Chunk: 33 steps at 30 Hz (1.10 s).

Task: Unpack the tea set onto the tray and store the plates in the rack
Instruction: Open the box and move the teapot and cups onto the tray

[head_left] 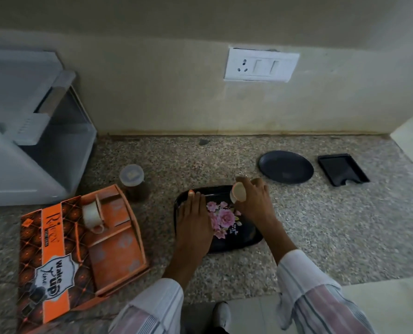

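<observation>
A black tray (245,233) with pink flowers lies on the counter in front of me. My left hand (195,215) rests flat on its left part, fingers straight. Over the tray's far right corner, my right hand (251,198) grips a small pale cup (238,192), tilted on its side. To the left lies the open orange tea-set box (80,249); one white cup (90,214) sits in its insert. A dark round plate (286,166) lies behind the tray, to the right.
A black rectangular dish (343,168) lies right of the plate. A lidded jar (134,182) of dark contents stands behind the box. A grey rack-like unit (31,131) fills the left. The wall has a socket (261,65). The counter edge runs near me.
</observation>
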Available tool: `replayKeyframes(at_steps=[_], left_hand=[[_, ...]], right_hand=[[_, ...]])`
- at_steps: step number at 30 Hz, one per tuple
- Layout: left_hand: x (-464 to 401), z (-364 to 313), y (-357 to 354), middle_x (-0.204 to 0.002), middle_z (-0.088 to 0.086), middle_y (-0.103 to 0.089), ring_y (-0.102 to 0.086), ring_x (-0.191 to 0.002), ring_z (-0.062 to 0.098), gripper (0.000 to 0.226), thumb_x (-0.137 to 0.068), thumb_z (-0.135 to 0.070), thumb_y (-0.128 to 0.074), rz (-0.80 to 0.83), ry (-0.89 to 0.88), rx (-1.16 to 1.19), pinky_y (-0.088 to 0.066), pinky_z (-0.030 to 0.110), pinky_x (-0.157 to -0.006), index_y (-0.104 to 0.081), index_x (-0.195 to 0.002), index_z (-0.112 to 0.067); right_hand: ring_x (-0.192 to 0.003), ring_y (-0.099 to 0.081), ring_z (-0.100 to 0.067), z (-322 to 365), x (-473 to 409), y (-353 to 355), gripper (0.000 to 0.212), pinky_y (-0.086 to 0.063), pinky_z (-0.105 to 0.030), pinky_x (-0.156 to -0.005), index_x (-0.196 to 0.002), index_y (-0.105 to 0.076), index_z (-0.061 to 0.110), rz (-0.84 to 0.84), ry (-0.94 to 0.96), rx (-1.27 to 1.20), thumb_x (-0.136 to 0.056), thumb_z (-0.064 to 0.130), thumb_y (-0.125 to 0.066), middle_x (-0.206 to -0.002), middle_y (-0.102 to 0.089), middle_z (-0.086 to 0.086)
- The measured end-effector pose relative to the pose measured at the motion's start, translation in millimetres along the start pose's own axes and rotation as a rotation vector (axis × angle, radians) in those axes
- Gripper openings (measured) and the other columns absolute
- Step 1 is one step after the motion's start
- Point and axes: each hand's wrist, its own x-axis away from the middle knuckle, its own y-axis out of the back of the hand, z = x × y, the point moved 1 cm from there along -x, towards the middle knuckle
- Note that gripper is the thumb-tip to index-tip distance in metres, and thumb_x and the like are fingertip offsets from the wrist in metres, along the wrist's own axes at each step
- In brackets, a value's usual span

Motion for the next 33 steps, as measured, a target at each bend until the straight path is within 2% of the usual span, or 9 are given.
replayKeyframes(at_steps=[3,5,12,18,23,26,29,33], left_hand=[[1,2,-3,-0.159,0.016,-0.033,-0.026,-0.15,0.03,0.064,-0.092,-0.024,-0.022,0.004,-0.01,-0.028,-0.03,0.047,-0.119,-0.032,-0.15,-0.001],[1,-1,-5,-0.161,0.016,-0.026,-0.02,-0.152,0.029,0.066,-0.091,-0.023,-0.018,0.017,-0.002,-0.048,-0.027,0.046,-0.12,-0.026,-0.152,0.0],[2,-4,-2,-0.162,0.015,-0.025,-0.018,-0.152,0.028,0.067,-0.089,-0.021,-0.02,0.013,0.007,-0.049,-0.027,0.047,-0.12,-0.024,-0.153,0.0],[2,-5,-4,-0.162,0.015,-0.025,-0.019,-0.152,0.028,0.065,-0.091,-0.019,-0.019,0.007,0.002,-0.056,-0.028,0.047,-0.12,-0.023,-0.153,0.0],[2,-5,-6,-0.161,0.015,-0.027,-0.021,-0.151,0.028,0.063,-0.092,-0.016,-0.034,-0.008,0.006,-0.06,-0.03,0.047,-0.119,-0.025,-0.153,-0.001],[2,-4,-8,-0.162,0.015,-0.025,-0.019,-0.152,0.028,0.063,-0.093,-0.017,-0.03,-0.008,-0.001,-0.066,-0.029,0.047,-0.119,-0.023,-0.153,0.0],[1,-9,-8,-0.162,0.014,-0.024,-0.017,-0.152,0.027,0.063,-0.094,-0.02,-0.024,0.001,0.007,-0.041,-0.027,0.046,-0.12,-0.021,-0.154,-0.002],[6,-17,8,-0.165,0.01,-0.019,-0.015,-0.153,0.024,0.063,-0.097,-0.028,-0.018,-0.026,0.029,0.041,-0.024,0.046,-0.121,-0.015,-0.156,-0.008]], right_hand=[[-0.119,-0.045,-0.043,-16,-4,-10,0.078,-0.043,-0.045,-0.096,-0.142,-0.045,0.029,0.03,-0.02,0.008,-0.072,0.026,-0.08,-0.136,-0.044,-0.013],[-0.122,-0.043,-0.042,-24,-7,-16,0.079,-0.041,-0.044,-0.098,-0.144,-0.045,0.028,0.031,-0.021,0.021,-0.074,0.026,-0.081,-0.139,-0.044,-0.011],[-0.121,-0.049,-0.039,-30,-20,-28,0.081,-0.041,-0.045,-0.098,-0.142,-0.045,0.028,0.066,0.009,0.022,-0.07,0.027,-0.082,-0.135,-0.05,-0.007],[-0.119,-0.051,-0.039,-34,-20,-29,0.085,-0.044,-0.046,-0.099,-0.148,-0.042,0.027,0.08,0.032,-0.006,-0.072,0.026,-0.08,-0.139,-0.046,-0.007],[-0.116,-0.055,-0.037,-36,-20,-28,0.086,-0.047,-0.044,-0.097,-0.147,-0.043,0.028,0.085,0.032,-0.019,-0.071,0.025,-0.082,-0.138,-0.047,-0.006],[-0.116,-0.054,-0.038,-36,-20,-27,0.086,-0.047,-0.044,-0.098,-0.148,-0.042,0.029,0.094,0.026,-0.016,-0.071,0.026,-0.082,-0.139,-0.047,-0.007],[-0.123,-0.05,-0.04,-39,-18,-23,0.087,-0.046,-0.047,-0.099,-0.15,-0.038,0.031,0.089,0.004,-0.018,-0.074,0.032,-0.081,-0.143,-0.044,-0.008],[-0.138,-0.036,-0.039,-29,-10,-10,0.107,-0.043,-0.054,-0.105,-0.154,-0.02,0.035,0.055,-0.003,-0.02,-0.07,0.044,-0.085,-0.156,-0.031,-0.008]])
